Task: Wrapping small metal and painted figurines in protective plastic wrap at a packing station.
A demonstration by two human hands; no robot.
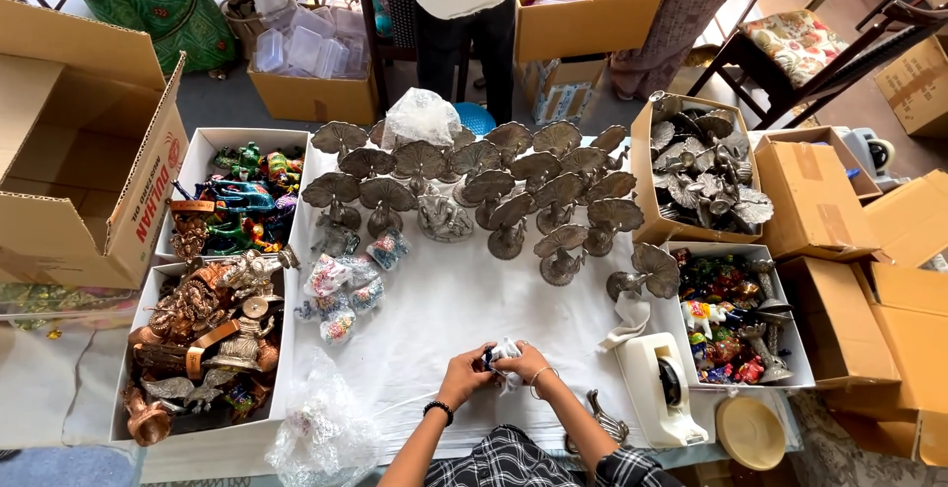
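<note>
While both hands meet over the white cloth [444, 319] covering the table, they close together on a small bundle of white wrapping [507, 354] with something dark blue showing inside it. The left hand [468, 372], a dark beaded band at its wrist, pinches the bundle from its own side; the right hand [528, 365], wearing a thin bangle, wraps its fingers around the other side, so the bundle sits clamped between the two.

Just to the right of the grip stands a white tape dispenser [660, 388], and beyond that a round wooden disc [750, 432]. A little left of the hands lies a crumpled clear plastic bag [318, 433]. Farther from the grip, up and to the left, a cluster of small wrapped figures [341, 289] rests on the cloth. Well beyond the hands, a crowd of grey metal peacock figures [513, 191] with fanned tails fills the far part of the table. Open boxes of colourful figurines [242, 201] and of bronze-coloured figures [202, 339] stand off to the left; another box of painted figurines [726, 314] sits to the right.
</note>
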